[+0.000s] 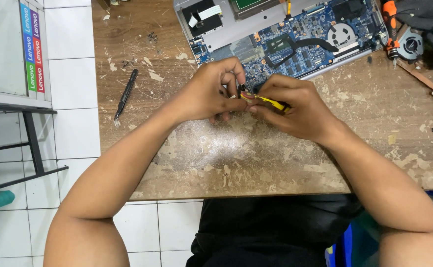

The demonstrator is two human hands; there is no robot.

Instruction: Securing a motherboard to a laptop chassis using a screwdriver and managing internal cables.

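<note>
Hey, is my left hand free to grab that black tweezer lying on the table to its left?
Probably not right away: the left hand is pinching a small part together with the right hand. Bare wood lies between it and the black tweezer, so nothing blocks the path.

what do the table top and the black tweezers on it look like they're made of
Table top: looks like wood or board, its pale coating worn and flaking to brown patches. Tweezers: probably metal with a matte black finish, thin and tapering to a bare, lighter tip; hard to confirm.
</note>
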